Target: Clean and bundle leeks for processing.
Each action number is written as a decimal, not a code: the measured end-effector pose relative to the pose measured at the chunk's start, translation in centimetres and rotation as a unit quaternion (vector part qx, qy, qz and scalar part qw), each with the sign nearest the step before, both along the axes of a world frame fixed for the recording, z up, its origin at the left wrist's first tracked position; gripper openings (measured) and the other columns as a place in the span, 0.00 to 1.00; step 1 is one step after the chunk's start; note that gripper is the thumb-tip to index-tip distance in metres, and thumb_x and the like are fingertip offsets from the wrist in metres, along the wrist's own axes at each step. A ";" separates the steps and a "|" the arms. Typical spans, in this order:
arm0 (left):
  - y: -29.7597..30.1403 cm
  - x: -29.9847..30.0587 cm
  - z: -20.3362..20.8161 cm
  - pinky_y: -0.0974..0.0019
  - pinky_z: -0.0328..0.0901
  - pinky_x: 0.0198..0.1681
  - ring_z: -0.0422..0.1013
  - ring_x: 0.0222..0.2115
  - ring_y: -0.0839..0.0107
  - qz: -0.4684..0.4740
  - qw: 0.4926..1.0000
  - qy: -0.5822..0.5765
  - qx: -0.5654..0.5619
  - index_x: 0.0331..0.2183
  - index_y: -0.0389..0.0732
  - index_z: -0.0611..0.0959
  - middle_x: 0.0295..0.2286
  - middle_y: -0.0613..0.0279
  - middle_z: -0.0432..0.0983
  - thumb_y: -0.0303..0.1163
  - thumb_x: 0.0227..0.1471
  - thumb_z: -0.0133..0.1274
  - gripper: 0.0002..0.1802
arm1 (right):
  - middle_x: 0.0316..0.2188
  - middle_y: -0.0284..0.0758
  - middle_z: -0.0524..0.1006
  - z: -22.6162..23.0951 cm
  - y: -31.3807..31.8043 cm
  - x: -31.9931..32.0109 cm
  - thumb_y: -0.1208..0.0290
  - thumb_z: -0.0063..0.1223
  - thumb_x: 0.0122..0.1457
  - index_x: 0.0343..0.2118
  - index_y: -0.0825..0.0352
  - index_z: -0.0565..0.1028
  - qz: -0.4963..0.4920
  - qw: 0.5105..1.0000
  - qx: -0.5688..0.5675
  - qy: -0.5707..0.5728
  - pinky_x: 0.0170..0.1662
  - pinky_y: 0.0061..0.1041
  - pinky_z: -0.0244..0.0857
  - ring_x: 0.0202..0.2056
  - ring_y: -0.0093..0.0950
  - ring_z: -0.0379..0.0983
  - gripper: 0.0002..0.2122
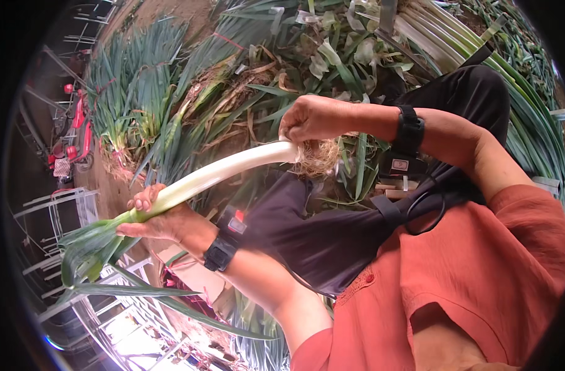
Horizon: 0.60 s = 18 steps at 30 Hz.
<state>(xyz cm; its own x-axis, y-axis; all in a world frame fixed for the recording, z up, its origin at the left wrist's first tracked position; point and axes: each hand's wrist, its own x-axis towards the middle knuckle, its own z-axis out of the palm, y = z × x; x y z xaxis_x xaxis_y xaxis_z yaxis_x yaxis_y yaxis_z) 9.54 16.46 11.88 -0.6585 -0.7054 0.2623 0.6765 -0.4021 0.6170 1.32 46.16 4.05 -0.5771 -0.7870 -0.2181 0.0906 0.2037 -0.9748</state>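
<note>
One long leek (223, 168) with a thick white shaft lies slantwise across the view. My left hand (162, 216) is wrapped round it where the white passes into the green leaves (94, 247), which droop to the left. At the other end, my right hand (316, 119) is closed, its thumb and fingertips pinching at the white shaft just above the brown, stringy roots (319, 157). Whether a loose outer layer is between those fingers cannot be made out. Dark bands with small devices sit on both wrists.
Bundled leeks (137, 93) stand at the far left. Loose leaves and peelings (338, 59) are heaped beyond my hands. Cleaned leeks (443, 34) lie at the upper right beside my dark-trousered knee (474, 86). Metal frames (60, 210) and a red wheeled thing (78, 133) are farther left.
</note>
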 end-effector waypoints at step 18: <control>1.6 -0.3 0.8 0.77 0.58 0.20 0.60 0.14 0.81 0.112 0.992 -0.023 0.054 0.18 0.45 0.66 0.15 0.71 0.63 0.69 0.39 0.48 0.33 | 0.14 0.41 0.71 -0.2 -1.1 1.5 0.56 0.43 0.56 0.20 0.67 0.71 -0.158 0.948 0.045 0.274 0.23 0.34 0.64 0.17 0.35 0.70 0.18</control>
<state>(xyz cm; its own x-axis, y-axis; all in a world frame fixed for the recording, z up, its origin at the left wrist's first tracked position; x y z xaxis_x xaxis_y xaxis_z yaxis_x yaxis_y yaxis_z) 9.25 18.07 12.71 -0.4907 -0.8583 0.1501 0.7290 -0.3101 0.6102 2.84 45.02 3.90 -0.8266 -0.5488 0.1247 -0.3541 0.3349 -0.8732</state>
